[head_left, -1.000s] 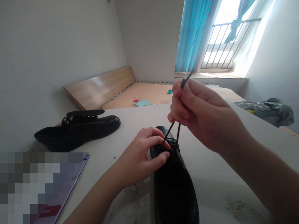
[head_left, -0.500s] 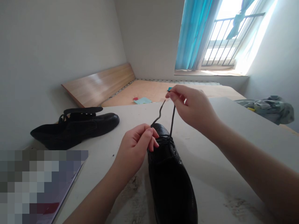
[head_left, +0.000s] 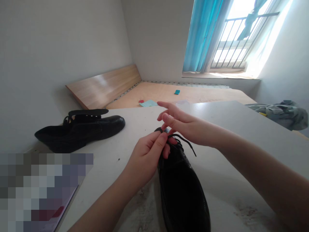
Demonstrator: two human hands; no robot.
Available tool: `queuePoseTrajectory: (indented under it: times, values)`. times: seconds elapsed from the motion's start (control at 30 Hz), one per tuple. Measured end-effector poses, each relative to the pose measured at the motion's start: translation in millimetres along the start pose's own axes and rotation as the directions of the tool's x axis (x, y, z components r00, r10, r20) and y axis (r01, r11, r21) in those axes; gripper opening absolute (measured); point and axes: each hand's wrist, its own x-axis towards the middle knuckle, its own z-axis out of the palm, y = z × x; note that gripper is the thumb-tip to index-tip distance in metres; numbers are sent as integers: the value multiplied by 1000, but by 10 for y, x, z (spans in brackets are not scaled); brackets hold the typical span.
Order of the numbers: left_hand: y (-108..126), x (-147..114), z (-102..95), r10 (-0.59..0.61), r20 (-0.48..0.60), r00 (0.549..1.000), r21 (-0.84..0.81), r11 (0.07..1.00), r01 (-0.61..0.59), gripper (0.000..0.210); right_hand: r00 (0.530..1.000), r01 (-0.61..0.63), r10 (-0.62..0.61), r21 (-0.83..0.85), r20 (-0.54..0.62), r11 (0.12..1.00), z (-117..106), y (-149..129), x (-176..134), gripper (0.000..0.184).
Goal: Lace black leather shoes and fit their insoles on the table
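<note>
While its near end runs out of the bottom of the view, the black lace-up shoe (head_left: pixel 184 190) rests on a white table (head_left: pixel 229 167), toe apparently pointing away. Upper: leather-like, slightly shiny along the right flank, grained around the lacing; interior too dark to read. Judged fairly light, firm below and more pliant at the lace flaps; best steadied by the side of the upper or the heel.

Left hand (head_left: pixel 146 156): at the shoe's left edge beside the lacing, thumb and fingers pinched together on the black shoelace (head_left: pixel 184 140). Right hand (head_left: pixel 184 124): just beyond, fingers spread, thumb apart from them; its lower fingertips overlap the left hand's in view, so whether they touch the lace cannot be told. Lace: thin, limp cord, one loose end curving off to the right. Judged soft, very light, easily bent, possibly slippery; a pinch close to the lacing should control it best.

Table surface: smooth, with dark smudges near the shoe. To the left, a second black shoe (head_left: pixel 84 133) sits side-on, its tongue a long flat flap above the lacing. Right: crumpled grey-green fabric (head_left: pixel 287 114). Beyond: tan, flat bed surface (head_left: pixel 212 95), glossy wood-grain headboard (head_left: pixel 103 85), blue curtain (head_left: pixel 202 38) hanging in vertical folds.
</note>
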Motion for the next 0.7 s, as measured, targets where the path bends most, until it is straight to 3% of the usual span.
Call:
queuePoseTrajectory:
  times: [0.1, 0.2, 0.33, 0.4, 0.53, 0.6, 0.7]
  values:
    - [-40, 40, -42, -2, -38, 999, -61, 998, 0, 42, 979, -40, 78, -198, 187, 979, -173, -37, -29, 37]
    - [-76, 50, -64, -17, -75, 997, -106, 994, 9, 32, 918, -108, 233, -362, 320, 926, -338, -75, -78, 41]
    - [-76, 40, -55, -34, -106, 994, -144, 989, 19, 24, 874, -68, 249, -402, 417, 913, -354, -99, -132, 33]
    - [-63, 32, -53, 5, -115, 993, -115, 993, -19, 22, 896, -56, 235, -429, 376, 902, -270, -100, -141, 33]
    - [-37, 8, -77, 180, -129, 975, -10, 983, -183, 19, 982, -58, 141, -510, 124, 858, -97, -86, -127, 31]
    - [-24, -5, -94, 276, -118, 954, 61, 961, -270, 20, 985, -41, 120, -498, 127, 866, -64, -68, -104, 31]
    - [-15, -7, -107, 377, -70, 924, 176, 916, -360, 22, 954, -83, 199, -446, 222, 891, -70, -30, -57, 36]
